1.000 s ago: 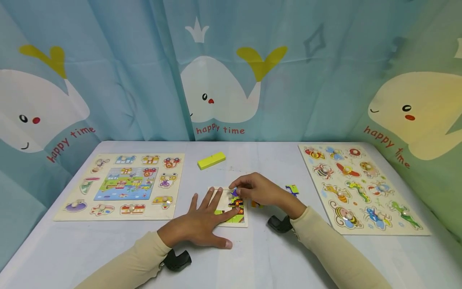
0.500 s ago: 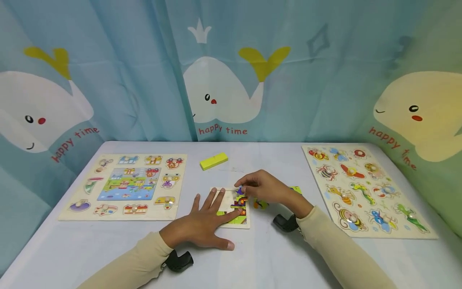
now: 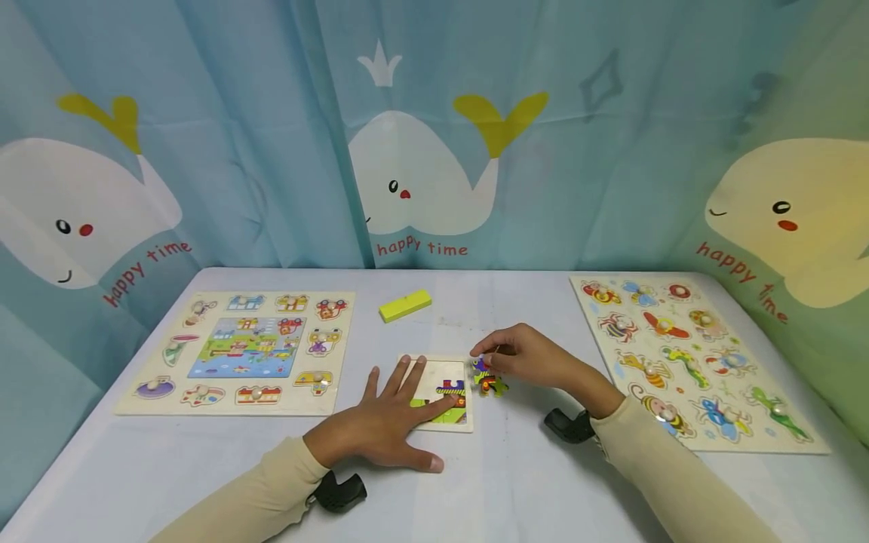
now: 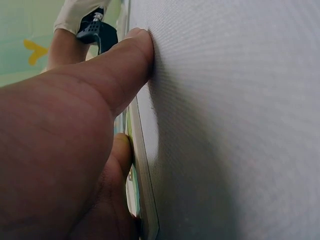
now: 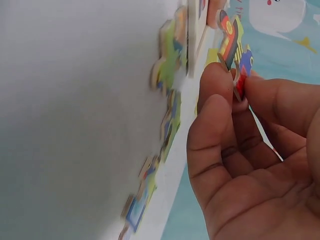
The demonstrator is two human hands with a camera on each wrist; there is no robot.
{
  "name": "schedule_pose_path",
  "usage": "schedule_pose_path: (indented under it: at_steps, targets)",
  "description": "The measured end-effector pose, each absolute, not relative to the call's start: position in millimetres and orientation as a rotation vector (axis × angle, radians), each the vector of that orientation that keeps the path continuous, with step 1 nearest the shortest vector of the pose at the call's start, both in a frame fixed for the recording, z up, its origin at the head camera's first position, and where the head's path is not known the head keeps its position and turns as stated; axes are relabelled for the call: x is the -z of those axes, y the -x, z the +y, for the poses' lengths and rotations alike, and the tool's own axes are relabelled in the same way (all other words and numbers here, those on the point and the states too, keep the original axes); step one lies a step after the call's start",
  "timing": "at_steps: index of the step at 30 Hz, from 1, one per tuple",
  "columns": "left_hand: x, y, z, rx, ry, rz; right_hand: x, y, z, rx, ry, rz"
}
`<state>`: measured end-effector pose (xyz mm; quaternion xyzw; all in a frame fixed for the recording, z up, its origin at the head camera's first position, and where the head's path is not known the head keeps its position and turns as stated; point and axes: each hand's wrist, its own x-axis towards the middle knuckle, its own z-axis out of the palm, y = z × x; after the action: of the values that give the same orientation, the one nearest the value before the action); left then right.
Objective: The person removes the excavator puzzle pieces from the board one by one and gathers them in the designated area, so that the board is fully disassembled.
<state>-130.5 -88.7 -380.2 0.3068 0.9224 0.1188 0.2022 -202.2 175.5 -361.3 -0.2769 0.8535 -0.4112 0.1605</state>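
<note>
My left hand (image 3: 382, 426) lies with its fingers spread over the small wooden puzzle tray (image 3: 437, 430), its index fingertip on the pieces at the right side. Its thumb rests on the table in front. Several green, purple and orange pieces (image 3: 451, 388) sit in the tray's right and lower part; my fingers hide some of its left side. Just right of the tray, my right hand (image 3: 526, 354) pinches a colourful jigsaw piece (image 5: 242, 67) between thumb and fingers, raised off the table in the right wrist view. Loose jigsaw pieces (image 5: 172, 117) lie on the table beneath this hand.
A vehicle peg puzzle board (image 3: 319, 403) lies at the left, and an insect peg puzzle board (image 3: 631, 385) at the right. Behind the tray is a yellow block (image 3: 405, 306). A blue whale-print curtain (image 3: 543, 211) rises along the table's back edge.
My right hand has moved right, from over the tray's upper right corner to beside it, taking a jigsaw piece along. The left hand stays spread on the tray. The head view shifts slightly.
</note>
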Motion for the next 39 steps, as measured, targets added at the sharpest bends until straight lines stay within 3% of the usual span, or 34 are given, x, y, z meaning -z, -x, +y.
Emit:
schedule_pose_path:
  at_steps: [22,39]
  targets:
    - [379.1,130.0,-88.9,-0.351,-0.863,2.574,356.5,190.2,215.6,1.104,0.781,2.404]
    - [377.8,129.3,-89.2,-0.345,-0.852,2.575,350.6,189.1,220.1,1.022,0.772,2.421]
